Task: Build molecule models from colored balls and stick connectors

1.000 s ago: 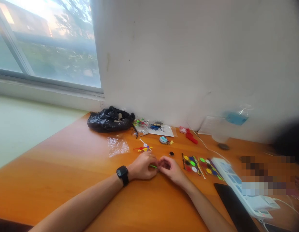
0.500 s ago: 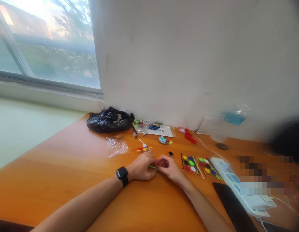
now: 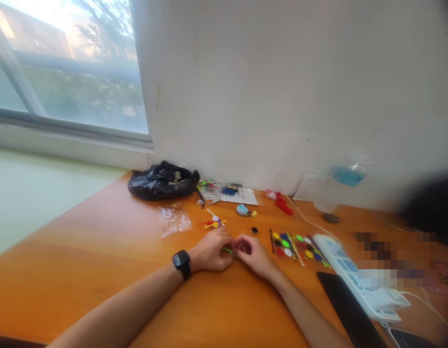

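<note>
Both my hands rest together on the orange wooden table. My left hand, a black watch on its wrist, is closed in a pinch round a thin green stick. My right hand is curled shut against the stick's other end; what lies inside its fingers is hidden. Just beyond my hands lie a small cluster of red, yellow and white sticks and a little black disc.
Rows of coloured round discs lie to the right, then a white power strip and a dark flat device. A crumpled black bag, clear plastic wrap, packets and a red piece sit by the wall.
My hands stay together on the stick with hardly any movement. The view has shifted slightly, so everything sits a little further left.
</note>
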A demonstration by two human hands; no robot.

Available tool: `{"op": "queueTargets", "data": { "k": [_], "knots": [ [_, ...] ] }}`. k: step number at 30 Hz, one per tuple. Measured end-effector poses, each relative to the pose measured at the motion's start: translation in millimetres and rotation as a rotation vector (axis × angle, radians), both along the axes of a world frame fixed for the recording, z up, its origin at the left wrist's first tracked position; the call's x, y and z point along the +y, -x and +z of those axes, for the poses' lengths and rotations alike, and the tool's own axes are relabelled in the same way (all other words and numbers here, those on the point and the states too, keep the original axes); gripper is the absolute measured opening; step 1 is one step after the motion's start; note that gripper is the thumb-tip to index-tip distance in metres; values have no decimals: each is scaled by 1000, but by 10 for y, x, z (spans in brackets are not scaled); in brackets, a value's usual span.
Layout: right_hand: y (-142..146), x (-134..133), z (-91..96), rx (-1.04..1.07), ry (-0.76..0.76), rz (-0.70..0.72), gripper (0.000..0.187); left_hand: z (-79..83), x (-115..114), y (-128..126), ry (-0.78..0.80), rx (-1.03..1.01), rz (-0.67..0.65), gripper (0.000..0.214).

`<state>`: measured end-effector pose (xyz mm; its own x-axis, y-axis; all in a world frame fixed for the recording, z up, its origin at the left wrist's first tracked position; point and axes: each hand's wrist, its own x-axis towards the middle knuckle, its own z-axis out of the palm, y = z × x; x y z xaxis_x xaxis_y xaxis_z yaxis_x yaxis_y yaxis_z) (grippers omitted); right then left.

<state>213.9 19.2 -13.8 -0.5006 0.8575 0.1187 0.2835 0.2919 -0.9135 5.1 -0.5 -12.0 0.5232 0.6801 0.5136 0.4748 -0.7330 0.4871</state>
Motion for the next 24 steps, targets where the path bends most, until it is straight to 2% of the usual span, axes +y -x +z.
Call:
{"op": "queueTargets", "data": {
  "k": [5, 10, 15, 21, 24],
  "knots": [
    [-40, -52, 78, -34, -149, -102, 17, 22, 6, -6, -52, 7, -19, 11],
    [-119, -47, 162, -130, -293, -231, 19, 11, 18, -15, -81, 8, 26, 11],
    [-149, -39, 152, -163, -346, -275, 23, 14, 12, -5, -69, -1, 13, 10],
    [-166, -11, 136, -165, -371, -334, 23, 59, -5, 12, -56, 39, -34, 22],
    [-212, 25, 153, -172, -403, -404, 25, 58, -4, -2, -87, 59, 56, 23]
  ]
}}
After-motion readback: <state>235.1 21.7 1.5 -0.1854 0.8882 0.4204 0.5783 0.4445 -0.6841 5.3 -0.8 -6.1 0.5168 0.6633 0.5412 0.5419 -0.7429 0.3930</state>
